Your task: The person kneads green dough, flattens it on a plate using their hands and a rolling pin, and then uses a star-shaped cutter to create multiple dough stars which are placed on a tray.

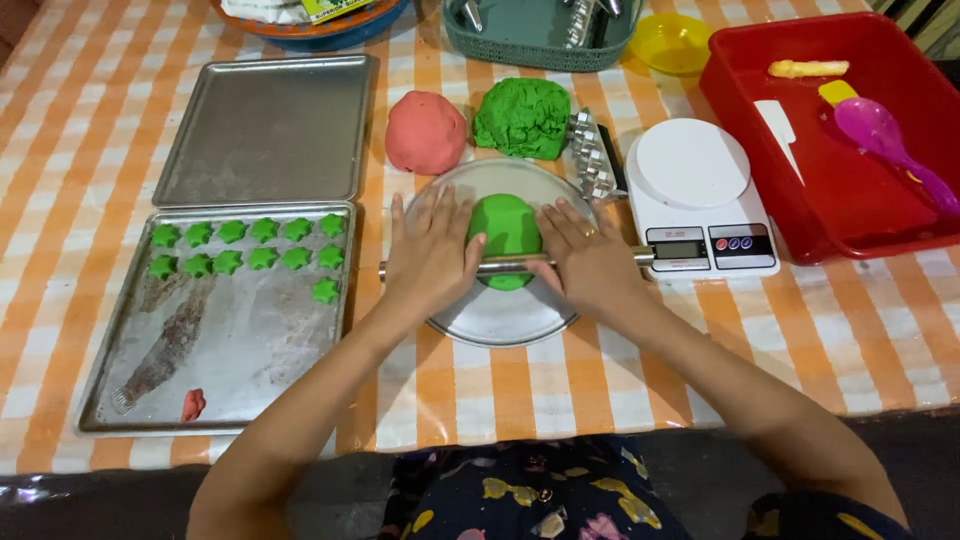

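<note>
Green dough lump (505, 228) sits mid round metal plate (500, 315), under a thin metal rolling pin (520, 263). Left hand (432, 250) & right hand (588, 258) press flat on pin, palms down, fingers open, not wrapped. Plate rim near scale (700, 195) on right; tray w/ green star shapes (215, 310) just left.

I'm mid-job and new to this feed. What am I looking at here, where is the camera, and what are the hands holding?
There is one picture, from a camera on the person's head, looking down at a checked table. No machine: two bare hands. The left hand and right hand press a metal rolling pin across a green dough lump on a round metal plate. Left of it, a baking tray holds small green star shapes. Behind lie pink dough, more green dough, a kitchen scale and a red tub.
</note>
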